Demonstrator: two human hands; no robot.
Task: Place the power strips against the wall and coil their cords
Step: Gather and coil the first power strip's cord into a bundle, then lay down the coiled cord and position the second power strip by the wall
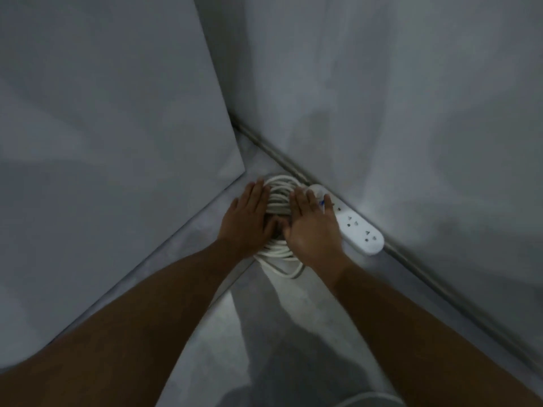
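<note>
The left hand point(249, 220) and right hand point(313, 230) lie flat, fingers straight, pressing the coiled cord point(277, 201) on the floor point(293, 318) beside the power strip point(360, 232) against the wall point(411, 113). If they lift, loops may spring loose.

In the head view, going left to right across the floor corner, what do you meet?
Grey panel → left hand → coiled cord, showing between the two hands → right hand → white power strip, lying along the wall.
</note>
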